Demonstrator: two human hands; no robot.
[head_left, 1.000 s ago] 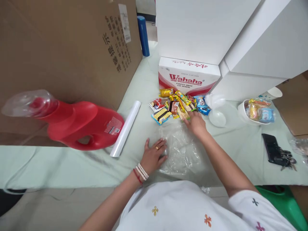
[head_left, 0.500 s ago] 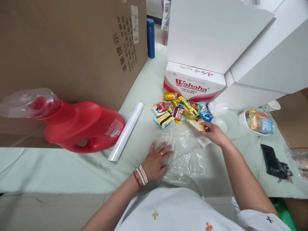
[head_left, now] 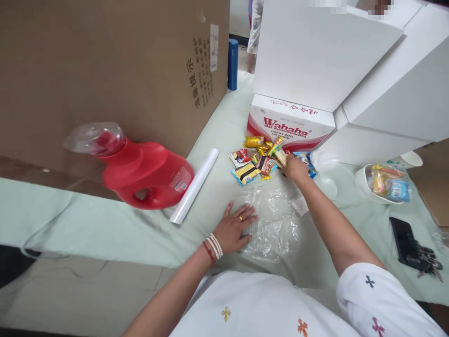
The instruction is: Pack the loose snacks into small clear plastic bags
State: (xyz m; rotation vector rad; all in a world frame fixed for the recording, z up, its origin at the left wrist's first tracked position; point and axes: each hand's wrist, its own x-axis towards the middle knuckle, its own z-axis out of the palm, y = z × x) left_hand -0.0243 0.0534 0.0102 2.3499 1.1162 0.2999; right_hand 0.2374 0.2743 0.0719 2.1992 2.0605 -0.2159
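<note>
My left hand (head_left: pixel 234 228) lies flat with fingers spread, its fingertips on the left edge of a clear plastic bag (head_left: pixel 275 229) on the cloth. My right hand (head_left: pixel 295 168) reaches into the pile of wrapped snacks. Its fingers are closed, partly hidden, on a pale wrapped snack (head_left: pixel 281 157) at the pile's right side. Around it are a yellow-and-black packet (head_left: pixel 247 173), a red-and-white packet (head_left: pixel 242 157), a gold packet (head_left: pixel 254 141) and blue packets (head_left: pixel 302 157) partly behind the hand.
Behind the pile stands a Wahaha box (head_left: pixel 291 128). At left are a red jug (head_left: pixel 147 175) and a white roll (head_left: pixel 194 187). A white bowl (head_left: pixel 365 191) of snacks, a phone (head_left: pixel 403 238) and keys (head_left: pixel 430 260) lie at right. A tall carton (head_left: pixel 115 61) rises at left.
My right hand has moved forward and left with the pale wrapped snack, from above the bag to the pile. My left hand has stayed on the bag's edge. The view has shifted.
</note>
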